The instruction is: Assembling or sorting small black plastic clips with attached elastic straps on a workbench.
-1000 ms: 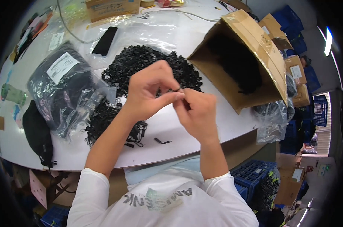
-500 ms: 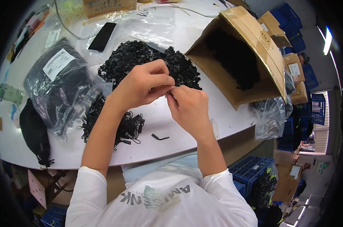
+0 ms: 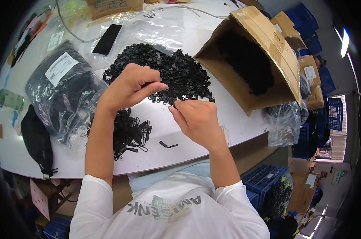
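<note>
Fingers: our left hand (image 3: 129,85) and right hand (image 3: 196,117) pinch small black plastic pieces together, raised for close work.
Supply: heap of black plastic clips (image 3: 164,71) just beyond fingers on white tabletop (image 3: 196,147).

Taking the heap of small black parts (image 3: 160,71) as landmark: just below it both hands, left hand (image 3: 128,85) and right hand (image 3: 198,119), take up the bare white table (image 3: 196,153), leaving open room toward the near edge, where only one loose black piece (image 3: 167,145) lies. Right of the heap an open cardboard box (image 3: 256,59) blocks passage. Left of it stand filled clear bags (image 3: 61,95); below-left sprawls a tangle of finished black pieces (image 3: 128,133). Behind the heap lie a phone (image 3: 107,39) and plastic sheeting (image 3: 156,30).
</note>
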The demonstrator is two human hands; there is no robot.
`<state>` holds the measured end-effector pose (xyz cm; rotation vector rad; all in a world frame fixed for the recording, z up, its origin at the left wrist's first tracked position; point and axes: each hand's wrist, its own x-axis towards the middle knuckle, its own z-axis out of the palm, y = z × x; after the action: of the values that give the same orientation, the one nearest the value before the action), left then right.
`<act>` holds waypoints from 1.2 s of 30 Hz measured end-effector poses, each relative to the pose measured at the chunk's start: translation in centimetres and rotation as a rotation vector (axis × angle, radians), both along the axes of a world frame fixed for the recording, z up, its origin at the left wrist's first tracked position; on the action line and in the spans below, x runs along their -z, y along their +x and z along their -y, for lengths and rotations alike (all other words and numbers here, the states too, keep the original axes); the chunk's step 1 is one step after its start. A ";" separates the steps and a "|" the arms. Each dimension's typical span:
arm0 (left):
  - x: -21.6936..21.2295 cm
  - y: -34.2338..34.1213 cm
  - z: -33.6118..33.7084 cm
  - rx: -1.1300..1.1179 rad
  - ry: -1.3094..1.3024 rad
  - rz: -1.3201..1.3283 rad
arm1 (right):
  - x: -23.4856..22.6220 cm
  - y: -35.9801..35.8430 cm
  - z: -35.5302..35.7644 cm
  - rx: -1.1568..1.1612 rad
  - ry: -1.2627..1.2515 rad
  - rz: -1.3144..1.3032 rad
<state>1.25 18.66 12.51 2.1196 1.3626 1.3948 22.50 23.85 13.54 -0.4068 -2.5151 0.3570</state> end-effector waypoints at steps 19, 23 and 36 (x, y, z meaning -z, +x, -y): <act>6.3 3.0 -1.2 -0.362 -0.682 -0.751 | 6.4 5.5 -5.4 0.379 -1.027 -0.246; 5.4 3.2 -1.7 -0.360 -0.718 -0.795 | 7.0 6.7 -2.7 0.182 -1.035 -0.168; 6.6 3.0 -1.9 -0.238 -0.609 -0.750 | 8.5 6.4 -1.0 0.415 0.012 0.448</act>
<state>4.24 20.57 5.93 2.1303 2.0125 0.1103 28.93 24.86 5.03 -1.0838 -2.7575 0.0919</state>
